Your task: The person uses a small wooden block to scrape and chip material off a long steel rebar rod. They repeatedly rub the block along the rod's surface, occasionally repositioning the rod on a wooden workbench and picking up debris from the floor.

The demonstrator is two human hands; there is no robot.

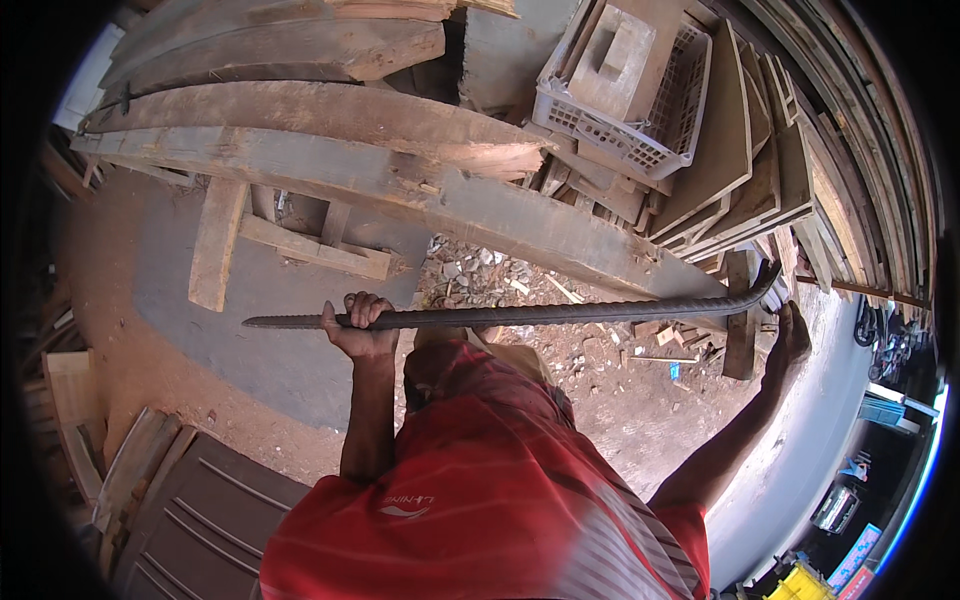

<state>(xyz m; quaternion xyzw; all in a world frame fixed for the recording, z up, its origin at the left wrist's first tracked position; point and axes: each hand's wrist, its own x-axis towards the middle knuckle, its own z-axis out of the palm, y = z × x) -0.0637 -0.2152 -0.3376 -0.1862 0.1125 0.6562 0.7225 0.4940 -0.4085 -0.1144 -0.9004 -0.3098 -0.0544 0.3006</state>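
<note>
A long dark ribbed steel pry bar (560, 314) lies crosswise in front of my red shirt, its tapered end at the left and its bent end at the right. My left hand (362, 322) is closed around the bar near the tapered end. Close below the bent end is my right hand (793, 335), its visible fingers stretched upward and apart from the bar. Whether its fingertips touch the wood there is hard to make out. Just left of that hand, a short upright wooden piece (740, 345) stands against the end of a long thick timber beam (480, 205).
Large rough planks (290, 115) lie behind the beam. A white plastic crate (640, 130) holding wood pieces sits at the back, with boards (745, 170) leaning beside it. Wood scraps and rubble (500, 275) litter the ground. A brown panel (210, 520) is at the lower left.
</note>
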